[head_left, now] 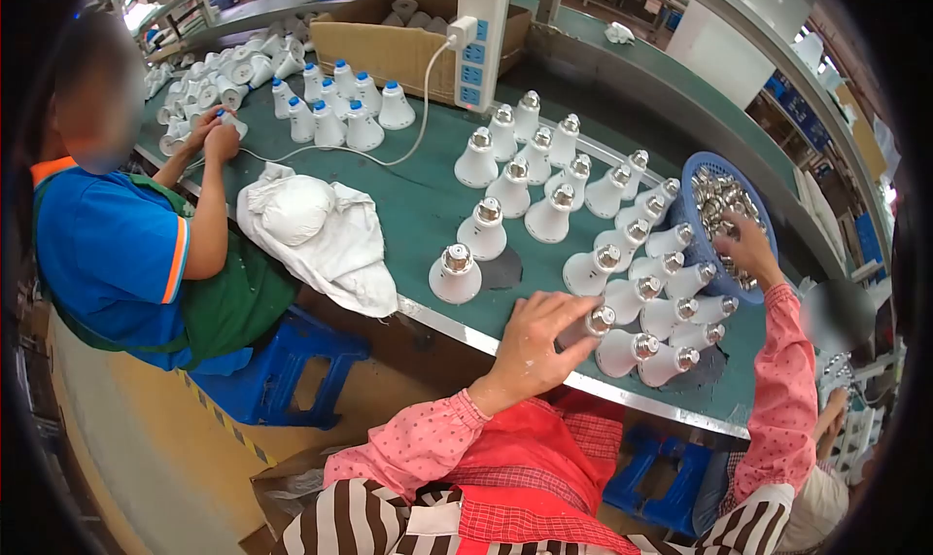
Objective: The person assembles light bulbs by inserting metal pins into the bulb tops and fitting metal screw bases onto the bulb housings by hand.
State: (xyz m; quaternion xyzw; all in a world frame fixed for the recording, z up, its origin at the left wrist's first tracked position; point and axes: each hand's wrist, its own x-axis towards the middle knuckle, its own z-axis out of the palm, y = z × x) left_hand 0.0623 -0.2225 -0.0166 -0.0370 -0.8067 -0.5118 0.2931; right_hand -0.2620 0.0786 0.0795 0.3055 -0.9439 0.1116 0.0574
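My left hand (534,345) is at the table's front edge, its thumb and fingers around a white light bulb (575,329) with a silver screw cap. This bulb stands at the near end of a group of similar bulbs (639,300), packed close and leaning slightly. Over the blue plastic basket (692,205) at the right, my right hand (746,248) reaches among loose silver screw caps (724,193). Its fingers are bent together, and what is between them is too small to make out. More capped bulbs (483,229) stand upright in loose rows left of the group.
A seated co-worker (126,234) at the left holds a white bulb housing. Blue-topped housings (363,127) stand near a cardboard box (374,50). A power strip (481,50) with a white cable rises behind. A white cloth (326,229) lies on the green table (413,205).
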